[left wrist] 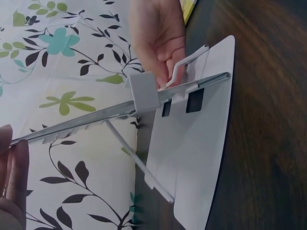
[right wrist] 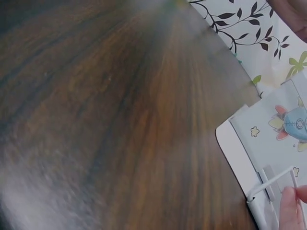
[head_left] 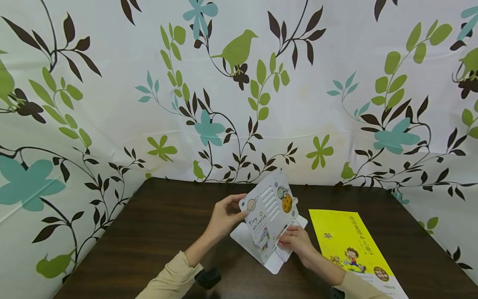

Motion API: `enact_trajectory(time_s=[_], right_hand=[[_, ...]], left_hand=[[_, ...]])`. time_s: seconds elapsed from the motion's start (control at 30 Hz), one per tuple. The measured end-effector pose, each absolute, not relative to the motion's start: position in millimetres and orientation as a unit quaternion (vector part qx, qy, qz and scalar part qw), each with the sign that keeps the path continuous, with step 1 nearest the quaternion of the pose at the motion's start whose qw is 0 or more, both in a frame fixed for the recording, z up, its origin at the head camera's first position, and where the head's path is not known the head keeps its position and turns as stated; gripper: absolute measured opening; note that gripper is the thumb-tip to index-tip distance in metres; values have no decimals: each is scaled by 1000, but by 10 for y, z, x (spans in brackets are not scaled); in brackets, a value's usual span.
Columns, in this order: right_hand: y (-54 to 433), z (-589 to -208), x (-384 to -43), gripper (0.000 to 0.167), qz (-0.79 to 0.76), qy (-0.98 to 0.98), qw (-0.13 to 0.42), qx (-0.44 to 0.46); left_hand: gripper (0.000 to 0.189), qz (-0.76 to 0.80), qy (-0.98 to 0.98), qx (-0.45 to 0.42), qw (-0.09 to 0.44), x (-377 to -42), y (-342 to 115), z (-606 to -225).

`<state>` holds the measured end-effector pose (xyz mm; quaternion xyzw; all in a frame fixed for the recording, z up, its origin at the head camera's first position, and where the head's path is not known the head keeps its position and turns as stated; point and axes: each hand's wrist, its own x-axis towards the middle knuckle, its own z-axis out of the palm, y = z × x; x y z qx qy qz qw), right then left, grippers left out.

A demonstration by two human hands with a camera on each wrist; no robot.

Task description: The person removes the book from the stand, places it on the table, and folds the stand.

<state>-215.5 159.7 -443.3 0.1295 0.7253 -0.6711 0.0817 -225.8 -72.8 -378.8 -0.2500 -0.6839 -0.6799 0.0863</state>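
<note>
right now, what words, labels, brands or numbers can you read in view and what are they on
"Tiny universe": on the front panel of the white stand.
"和儿歌": end of the vertical title on the yellow book; the characters above it are too blurred to read surely.
Too small to read: print under "Tiny universe", lettering on the book's brown round badge and along its bottom edge.

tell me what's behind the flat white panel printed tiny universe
Behind the panel, the left wrist view shows a thin straight white rod slanting to a flat white base plate. In the head view, the panel covers part of the plate.
</note>
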Motion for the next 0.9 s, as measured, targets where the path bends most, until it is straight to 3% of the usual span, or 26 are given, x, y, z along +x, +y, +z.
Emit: enact_trajectory(time_s=[0.6, 0.9], right_hand=[[1742, -4413, -2296, 38, -657, 744, 90, 83], [1841, -4406, -2416, 40, -628, 766, 112, 77]], left_hand=[[43, -720, -660, -203, 70, -1959, -498, -3765], [44, -724, -652, -205, 99, -1884, -323, -3814]])
